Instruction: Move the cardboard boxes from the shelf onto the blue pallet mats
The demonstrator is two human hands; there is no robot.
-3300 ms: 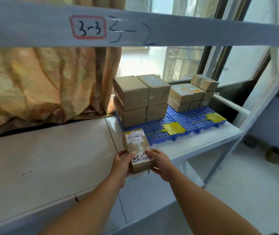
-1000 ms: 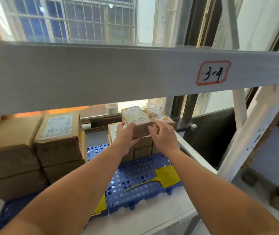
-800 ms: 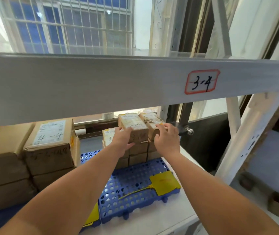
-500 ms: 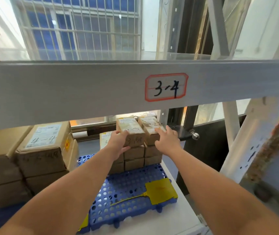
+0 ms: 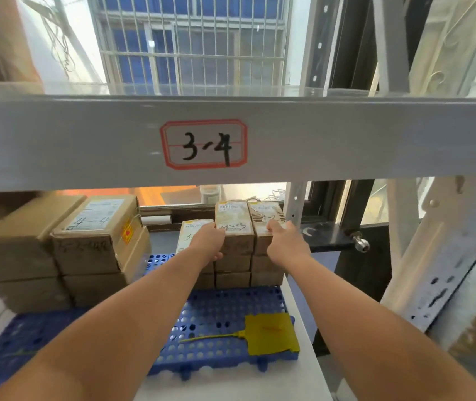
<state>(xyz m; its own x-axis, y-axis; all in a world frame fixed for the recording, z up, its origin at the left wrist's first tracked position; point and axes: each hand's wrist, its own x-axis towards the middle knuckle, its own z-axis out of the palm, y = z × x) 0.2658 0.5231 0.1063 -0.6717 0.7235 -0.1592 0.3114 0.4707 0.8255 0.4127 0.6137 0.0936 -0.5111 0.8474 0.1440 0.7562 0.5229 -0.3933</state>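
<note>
A small cardboard box with a white label and handwriting sits on top of the middle column of a stack of small boxes. The stack stands at the back of the blue pallet mat. My left hand grips the box's left front corner. My right hand lies with spread fingers on the neighbouring top box to the right, holding nothing. A lower small box shows behind my left hand.
Large cardboard boxes are stacked two high on the left of the mat. A yellow tag lies on the mat's front right. The grey shelf beam labelled 3-4 crosses overhead. A white upright post stands right of the stack.
I carried the small box from the bare shelf on the left to the mat and set it on the stack. My right hand has slid off it onto the neighbouring box.
</note>
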